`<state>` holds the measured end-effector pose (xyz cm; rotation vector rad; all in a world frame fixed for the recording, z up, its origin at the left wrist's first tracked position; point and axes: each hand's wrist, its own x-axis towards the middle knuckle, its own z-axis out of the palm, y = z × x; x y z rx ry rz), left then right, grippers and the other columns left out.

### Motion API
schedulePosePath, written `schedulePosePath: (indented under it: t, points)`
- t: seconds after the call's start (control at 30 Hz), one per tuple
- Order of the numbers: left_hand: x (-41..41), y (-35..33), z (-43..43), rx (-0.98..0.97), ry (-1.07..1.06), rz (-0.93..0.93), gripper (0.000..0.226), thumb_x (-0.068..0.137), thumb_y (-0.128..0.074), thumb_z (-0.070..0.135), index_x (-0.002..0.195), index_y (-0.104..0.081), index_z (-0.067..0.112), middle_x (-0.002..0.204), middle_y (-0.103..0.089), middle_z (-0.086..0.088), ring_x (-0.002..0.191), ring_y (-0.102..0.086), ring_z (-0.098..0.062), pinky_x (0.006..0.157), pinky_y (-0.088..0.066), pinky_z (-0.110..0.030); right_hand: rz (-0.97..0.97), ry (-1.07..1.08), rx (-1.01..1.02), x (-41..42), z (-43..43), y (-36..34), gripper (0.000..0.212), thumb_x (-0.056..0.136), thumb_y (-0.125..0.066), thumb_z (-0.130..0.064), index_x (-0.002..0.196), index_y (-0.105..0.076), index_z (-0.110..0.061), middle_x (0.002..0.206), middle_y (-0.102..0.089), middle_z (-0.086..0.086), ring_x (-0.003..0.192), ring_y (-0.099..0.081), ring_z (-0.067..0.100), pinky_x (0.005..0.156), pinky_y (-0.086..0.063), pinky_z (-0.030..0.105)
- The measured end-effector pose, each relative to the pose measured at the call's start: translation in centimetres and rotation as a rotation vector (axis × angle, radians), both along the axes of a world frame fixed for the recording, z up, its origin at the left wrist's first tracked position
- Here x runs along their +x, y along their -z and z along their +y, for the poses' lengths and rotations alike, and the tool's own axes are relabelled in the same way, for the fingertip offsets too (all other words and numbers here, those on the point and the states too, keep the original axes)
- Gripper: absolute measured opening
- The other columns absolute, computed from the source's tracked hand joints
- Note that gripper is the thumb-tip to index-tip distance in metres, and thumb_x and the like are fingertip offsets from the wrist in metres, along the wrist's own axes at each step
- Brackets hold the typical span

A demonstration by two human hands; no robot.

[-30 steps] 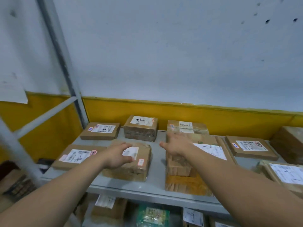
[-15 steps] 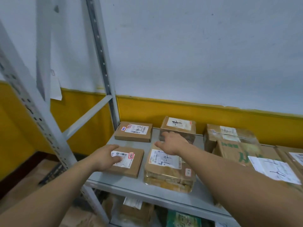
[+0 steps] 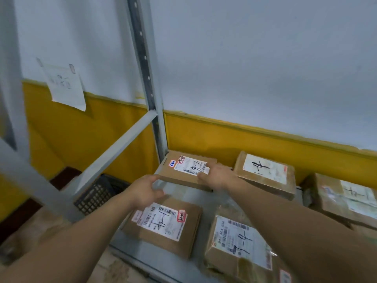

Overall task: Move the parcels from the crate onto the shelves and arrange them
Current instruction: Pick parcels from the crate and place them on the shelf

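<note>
Gripping back-left parcel (image 3: 170, 174) on the shelf (image 3: 183, 191), left hand (image 3: 145, 189) curled at its 7 o'clock corner, right hand (image 3: 217, 176) clasping 4 o'clock edge, dark crate (image 3: 95, 198) at 9 o'clock, contents unseen

A wall (image 3: 255, 58) is seen behind, painted white above and yellow below. A paper (image 3: 65, 86) with dark handwriting is fixed on it at the left with tape (image 3: 71, 68), and its lower edge is hung over the yellow band (image 3: 244, 139). A dark skirting (image 3: 19, 215) is seen under the yellow, above a brownish floor (image 3: 30, 240).
</note>
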<state>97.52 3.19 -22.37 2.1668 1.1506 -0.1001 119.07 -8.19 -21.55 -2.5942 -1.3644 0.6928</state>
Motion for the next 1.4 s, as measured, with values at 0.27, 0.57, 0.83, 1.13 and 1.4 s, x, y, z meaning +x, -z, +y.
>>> schedulePosePath:
  t: [0.27,0.57,0.83,1.13,1.4]
  points:
    - [3.7,4.4,5.3,0.103,0.102,0.014,0.067,0.088,-0.063,0.04,0.147,-0.03,0.039,0.155,-0.027,-0.001,0.14,-0.03,-0.027,0.112,-0.033,-0.05,0.108,0.14,-0.01,1.5,3.8,3.1,0.061,0.102,-0.045,-0.047,0.151,-0.033,-0.013,0.154,-0.036,0.017,0.139,-0.037,0.032,0.111,-0.033,0.038]
    - [6.0,9.1,8.2,0.034,0.158,0.018,0.085,0.087,-0.058,0.054,0.152,-0.005,0.04,0.157,-0.017,-0.006,0.141,-0.029,-0.031,0.115,-0.03,-0.048,0.208,0.37,0.002,2.2,6.3,6.8,0.075,0.095,-0.057,-0.049,0.152,-0.025,-0.012,0.155,-0.024,0.018,0.138,-0.038,0.037,0.113,-0.034,0.041]
    - [6.9,10.3,8.3,0.051,0.105,-0.039,0.076,0.091,-0.055,0.05,0.153,-0.015,0.03,0.155,-0.028,-0.004,0.142,-0.025,-0.029,0.118,-0.023,-0.046,0.181,0.371,-0.021,2.4,6.2,7.4,0.073,0.096,-0.056,-0.048,0.154,-0.024,-0.018,0.149,-0.033,0.018,0.137,-0.035,0.037,0.111,-0.034,0.04]
    - [5.5,10.2,7.7,-0.021,0.057,-0.042,0.08,0.083,-0.059,0.058,0.149,-0.02,0.035,0.145,-0.037,-0.006,0.133,-0.039,-0.028,0.109,-0.038,-0.049,0.145,0.307,-0.062,0.7,4.9,7.0,0.074,0.093,-0.061,-0.048,0.151,-0.026,-0.019,0.143,-0.039,0.017,0.132,-0.041,0.034,0.108,-0.038,0.039]
    - [5.7,10.3,7.1,0.06,0.091,0.02,0.077,0.092,-0.047,0.056,0.152,-0.002,0.034,0.154,-0.018,-0.007,0.141,-0.023,-0.03,0.113,-0.029,-0.049,0.161,0.325,-0.02,1.2,5.1,7.2,0.081,0.095,-0.055,-0.052,0.156,-0.014,-0.019,0.157,-0.022,0.015,0.143,-0.026,0.035,0.114,-0.031,0.044]
